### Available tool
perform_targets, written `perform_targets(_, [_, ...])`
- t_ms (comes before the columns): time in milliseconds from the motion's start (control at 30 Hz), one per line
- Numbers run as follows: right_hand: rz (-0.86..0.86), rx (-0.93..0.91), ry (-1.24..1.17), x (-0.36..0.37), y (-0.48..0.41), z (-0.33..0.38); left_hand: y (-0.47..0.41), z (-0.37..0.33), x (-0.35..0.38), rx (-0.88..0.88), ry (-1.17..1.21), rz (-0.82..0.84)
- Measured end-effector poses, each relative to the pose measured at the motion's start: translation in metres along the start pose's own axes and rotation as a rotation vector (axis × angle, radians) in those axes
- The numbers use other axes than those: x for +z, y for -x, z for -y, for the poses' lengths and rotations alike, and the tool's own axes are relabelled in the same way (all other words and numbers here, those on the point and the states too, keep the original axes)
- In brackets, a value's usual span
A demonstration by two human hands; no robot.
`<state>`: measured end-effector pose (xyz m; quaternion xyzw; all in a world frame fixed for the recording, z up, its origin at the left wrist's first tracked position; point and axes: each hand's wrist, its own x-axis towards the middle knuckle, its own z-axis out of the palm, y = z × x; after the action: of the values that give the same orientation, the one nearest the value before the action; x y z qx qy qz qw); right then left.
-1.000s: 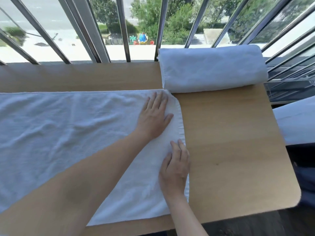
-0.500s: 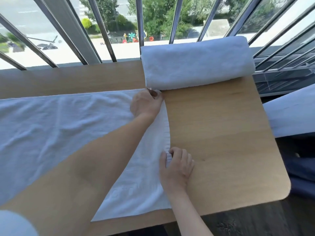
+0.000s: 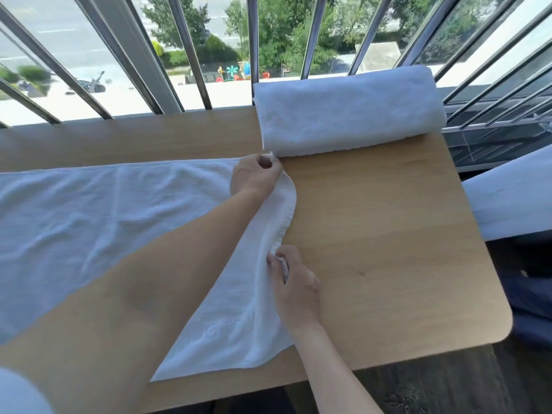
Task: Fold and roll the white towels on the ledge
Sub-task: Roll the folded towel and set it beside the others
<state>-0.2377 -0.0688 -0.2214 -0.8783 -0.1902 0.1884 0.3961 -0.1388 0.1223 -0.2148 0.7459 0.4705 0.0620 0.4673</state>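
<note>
While left hand and right hand each pinch the flat towel at its right edge, just left of the rolled towel on the ledge, its left end is cut off.

light: bright daylight through railing | glare: ground outside overexposed | edges: wide-angle bowing | focus: near sleeve blurred
</note>
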Motion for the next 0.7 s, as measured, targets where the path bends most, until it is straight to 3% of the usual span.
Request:
perform_targets(200, [-0.006, 0.189, -0.418, 0.034, 0.002, 0.034, 0.006, 0.035, -0.060, -0.007, 0.405, 0.073])
perform_targets(400, [0.126, 0.180, -0.482, 0.077, 0.011, 0.081, 0.015, 0.088, -0.156, 0.057, 0.470, 0.024])
perform_targets(533, [0.210, 0.314, -0.499, 0.116, 0.026, 0.122, 0.019, 0.128, -0.229, 0.067, 0.507, -0.053])
perform_targets(700, [0.360, 0.355, -0.587, 0.174, 0.055, 0.183, 0.016, 0.178, -0.327, 0.076, 0.552, -0.083])
